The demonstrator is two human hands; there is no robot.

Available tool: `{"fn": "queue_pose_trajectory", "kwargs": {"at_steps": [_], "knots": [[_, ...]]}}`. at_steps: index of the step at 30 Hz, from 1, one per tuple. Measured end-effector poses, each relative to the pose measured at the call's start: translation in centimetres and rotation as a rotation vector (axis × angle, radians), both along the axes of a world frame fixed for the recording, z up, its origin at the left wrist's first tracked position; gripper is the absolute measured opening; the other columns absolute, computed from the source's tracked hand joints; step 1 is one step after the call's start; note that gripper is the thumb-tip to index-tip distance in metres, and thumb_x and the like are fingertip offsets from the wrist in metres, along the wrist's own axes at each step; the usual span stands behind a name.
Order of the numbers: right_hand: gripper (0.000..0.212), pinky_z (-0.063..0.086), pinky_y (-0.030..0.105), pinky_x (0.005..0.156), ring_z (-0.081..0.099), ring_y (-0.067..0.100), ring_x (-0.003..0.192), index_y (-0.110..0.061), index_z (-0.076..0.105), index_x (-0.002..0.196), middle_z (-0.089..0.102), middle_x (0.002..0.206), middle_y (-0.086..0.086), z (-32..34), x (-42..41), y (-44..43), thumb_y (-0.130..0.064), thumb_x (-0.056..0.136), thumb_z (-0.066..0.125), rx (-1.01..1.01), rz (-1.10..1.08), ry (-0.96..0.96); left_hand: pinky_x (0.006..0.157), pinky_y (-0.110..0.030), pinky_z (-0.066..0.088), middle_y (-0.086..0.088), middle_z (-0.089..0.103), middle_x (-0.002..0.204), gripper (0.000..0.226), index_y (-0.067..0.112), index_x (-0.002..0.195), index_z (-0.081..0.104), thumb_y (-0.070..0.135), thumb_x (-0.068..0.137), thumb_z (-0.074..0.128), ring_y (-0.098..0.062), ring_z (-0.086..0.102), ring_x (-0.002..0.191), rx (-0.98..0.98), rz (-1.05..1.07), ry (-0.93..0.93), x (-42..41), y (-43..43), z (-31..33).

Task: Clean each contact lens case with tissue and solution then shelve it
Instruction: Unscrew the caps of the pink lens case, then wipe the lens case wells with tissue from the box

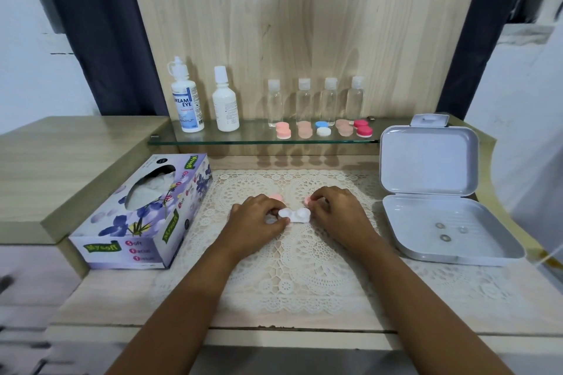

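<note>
Left hand (256, 219): fingers curled, thumb and forefinger pinching the left cup of the white lens case (295, 215).
Right hand (335, 210): fingers curled, tips gripping a pink cap (308, 200) just behind the case's right cup.
Lens case: flat on the lace doily (304, 268), between the 2 hands, both cups uncapped.
Second cap (276, 197): pink, lying on the doily just behind the left hand.
Tissue box (143, 213): left of the doily, tissue showing in the slot.
Glass shelf (213, 139): solution bottle (186, 100), plain white bottle (225, 103), 4 clear bottles (329, 100), and 5 capped cases (322, 128) lined up in front of those.
Hinged box (432, 161): white, lid open, right of the doily; 3 small lenses (440, 225) in its base.
</note>
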State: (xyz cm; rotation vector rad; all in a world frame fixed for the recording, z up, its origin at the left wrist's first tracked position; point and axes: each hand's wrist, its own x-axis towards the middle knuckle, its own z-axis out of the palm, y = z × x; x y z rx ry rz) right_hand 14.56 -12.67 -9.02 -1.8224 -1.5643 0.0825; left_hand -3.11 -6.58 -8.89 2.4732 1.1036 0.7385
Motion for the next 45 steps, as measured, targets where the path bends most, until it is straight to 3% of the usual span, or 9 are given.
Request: {"fn": "queue_pose_trajectory", "kwargs": {"at_steps": [3, 8, 12, 17, 21, 27, 36, 42, 45], "knots": [[0.024, 0.044, 0.037, 0.084, 0.051, 0.017, 0.097, -0.019, 0.066, 0.1, 0.061, 0.101, -0.001, 0.3, -0.3, -0.5, -0.037, 0.088, 0.058, 0.039, 0.016, 0.015, 0.089, -0.03, 0.026, 0.014, 0.056, 0.105, 0.024, 0.029, 0.11, 0.062, 0.037, 0.088, 0.058, -0.005, 0.045, 0.101, -0.002, 0.002, 0.001, 0.0, -0.1, 0.1], [0.041, 0.044, 0.035, 0.085, 0.05, 0.014, 0.097, -0.021, 0.064, 0.111, 0.052, 0.095, -0.006, 0.5, -0.7, -1.2, -0.048, 0.08, 0.064, -0.088, 0.083, -0.066, 0.092, -0.032, 0.028, 0.016, 0.054, 0.102, 0.025, 0.029, 0.111, 0.062, 0.038, 0.087, 0.059, -0.006, 0.046, 0.103, -0.006, 0.002, -0.01, -0.1, -0.1, 0.1], [0.037, 0.042, 0.037, 0.087, 0.05, 0.015, 0.099, -0.023, 0.063, 0.112, 0.051, 0.094, -0.007, 0.5, -0.8, -1.3, -0.045, 0.083, 0.063, -0.103, 0.096, -0.1, 0.096, -0.035, 0.036, 0.016, 0.054, 0.099, 0.029, 0.026, 0.113, 0.063, 0.036, 0.086, 0.062, -0.006, 0.051, 0.102, -0.026, -0.023, -0.042, -0.2, 0.1, 0.0], [0.034, 0.041, 0.036, 0.089, 0.048, 0.015, 0.1, -0.023, 0.062, 0.112, 0.049, 0.094, -0.008, 0.7, -0.8, -1.4, -0.042, 0.084, 0.061, -0.123, 0.097, -0.092, 0.081, -0.013, 0.04, 0.004, 0.057, 0.103, 0.028, 0.014, 0.117, 0.063, 0.022, 0.091, 0.057, -0.006, 0.052, 0.092, 0.016, 0.057, -0.208, -0.4, 0.3, 0.4], [0.034, 0.04, 0.035, 0.089, 0.048, 0.014, 0.1, -0.022, 0.061, 0.113, 0.049, 0.095, -0.008, 0.7, -0.8, -1.5, -0.041, 0.085, 0.061, -0.132, 0.096, -0.086, 0.097, -0.035, 0.04, -0.004, 0.057, 0.123, 0.034, 0.011, 0.125, 0.057, 0.023, 0.094, 0.05, -0.02, 0.051, 0.115, 0.131, 0.176, -0.05, -0.8, 0.8, 0.2], [0.032, 0.041, 0.036, 0.088, 0.05, 0.014, 0.097, -0.022, 0.061, 0.111, 0.053, 0.094, -0.008, 0.8, -0.8, -1.5, -0.039, 0.084, 0.061, -0.128, 0.088, -0.06, 0.115, -0.039, 0.019, -0.003, 0.031, 0.151, 0.05, 0.013, 0.143, 0.034, 0.033, 0.098, 0.037, -0.017, 0.025, 0.14, -0.011, 0.168, 0.194, -0.9, 1.3, -0.4], [0.025, 0.048, 0.028, 0.075, 0.058, 0.012, 0.086, -0.019, 0.063, 0.108, 0.065, 0.093, -0.005, 1.9, -0.9, -2.0, -0.031, 0.085, 0.062, -0.117, 0.077, 0.069, 0.117, -0.037, 0.014, -0.002, 0.025, 0.154, 0.05, 0.014, 0.144, 0.034, 0.036, 0.099, 0.034, -0.015, 0.019, 0.142, -0.018, 0.178, 0.256, -0.8, 1.3, -0.3], [0.024, 0.042, 0.017, 0.067, 0.058, 0.011, 0.084, -0.015, 0.061, 0.105, 0.061, 0.086, -0.005, 3.8, -0.4, -3.1, -0.026, 0.085, 0.066, -0.065, 0.033, 0.184, 0.116, -0.038, 0.016, -0.003, 0.027, 0.153, 0.05, 0.012, 0.143, 0.035, 0.035, 0.099, 0.035, -0.016, 0.022, 0.141, -0.005, 0.172, 0.255, -0.8, 1.2, -0.3], [0.023, 0.047, 0.019, 0.071, 0.06, 0.011, 0.083, -0.014, 0.062, 0.105, 0.062, 0.087, -0.004, 4.5, 0.5, -4.6, -0.023, 0.084, 0.067, -0.012, -0.002, 0.247, 0.116, -0.037, 0.017, -0.004, 0.028, 0.153, 0.05, 0.012, 0.143, 0.036, 0.035, 0.099, 0.035, -0.017, 0.023, 0.141, -0.003, 0.172, 0.26, -0.8, 1.3, -0.3]]}}
